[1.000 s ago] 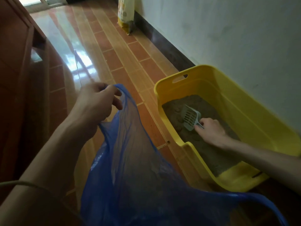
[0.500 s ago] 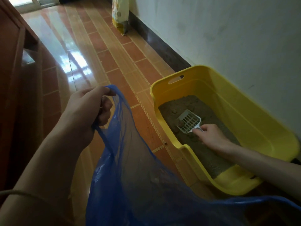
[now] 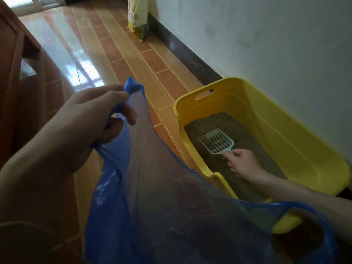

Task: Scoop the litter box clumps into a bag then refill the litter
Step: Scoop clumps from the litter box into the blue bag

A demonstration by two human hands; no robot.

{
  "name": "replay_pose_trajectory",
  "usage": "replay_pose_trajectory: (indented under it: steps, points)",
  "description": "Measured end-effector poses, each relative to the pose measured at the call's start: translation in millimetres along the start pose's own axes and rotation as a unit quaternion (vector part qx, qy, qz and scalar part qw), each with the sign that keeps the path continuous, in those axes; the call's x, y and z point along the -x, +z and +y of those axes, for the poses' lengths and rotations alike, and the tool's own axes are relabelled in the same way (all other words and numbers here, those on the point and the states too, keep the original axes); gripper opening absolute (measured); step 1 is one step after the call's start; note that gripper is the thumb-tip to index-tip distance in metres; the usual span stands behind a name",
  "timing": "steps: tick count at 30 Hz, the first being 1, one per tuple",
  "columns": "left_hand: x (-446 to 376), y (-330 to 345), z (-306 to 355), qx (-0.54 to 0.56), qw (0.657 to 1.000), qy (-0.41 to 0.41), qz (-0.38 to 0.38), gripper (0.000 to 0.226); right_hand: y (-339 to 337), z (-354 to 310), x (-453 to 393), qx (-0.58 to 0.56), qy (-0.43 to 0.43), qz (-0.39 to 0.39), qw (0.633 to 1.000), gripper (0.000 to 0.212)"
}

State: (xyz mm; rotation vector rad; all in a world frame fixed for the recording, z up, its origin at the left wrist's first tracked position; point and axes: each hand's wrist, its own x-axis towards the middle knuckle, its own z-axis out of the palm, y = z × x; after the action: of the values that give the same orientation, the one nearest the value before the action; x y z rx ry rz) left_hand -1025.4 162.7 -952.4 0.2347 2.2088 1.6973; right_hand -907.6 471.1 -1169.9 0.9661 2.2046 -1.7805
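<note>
Landmark: litter box (image 3: 297, 149), on floor, against wall on its right side. Scoop (image 3: 217, 141) inside box, on litter (image 3: 247, 141). Right hand (image 3: 242, 162) in box, behind scoop. Bag (image 3: 162, 197) left of box, nearer camera; left hand (image 3: 82, 134) at its left edge. Litter sack (image 3: 138, 16) well beyond box along wall.

One head-worn camera, wide-angle, looking forward and down along the tiled floor (image 3: 122, 46). Close over the blue bag (image 3: 162, 206); yellow litter box (image 3: 297, 149) against the wall (image 3: 266, 44), right.
</note>
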Motion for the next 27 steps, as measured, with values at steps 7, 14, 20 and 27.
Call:
replay_pose_trajectory:
  steps: [7,14,20,27]
  points:
    - [2,18,-12,-0.004,1.000,-0.008,-0.026,0.039,1,-10,4,-0.070,-0.034,0.014,0.997,0.031]
    - [-2,22,-22,-0.013,1.000,-0.019,-0.019,0.030,6,-13,6,-0.039,-0.051,-0.032,0.997,0.029]
    - [-5,20,-24,-0.069,0.997,-0.018,-0.009,0.027,5,-16,3,-0.041,-0.022,-0.040,0.998,0.034]
    - [-6,26,-22,-0.076,0.997,-0.021,-0.005,0.032,-9,-39,24,-0.020,-0.085,-0.061,0.994,0.029]
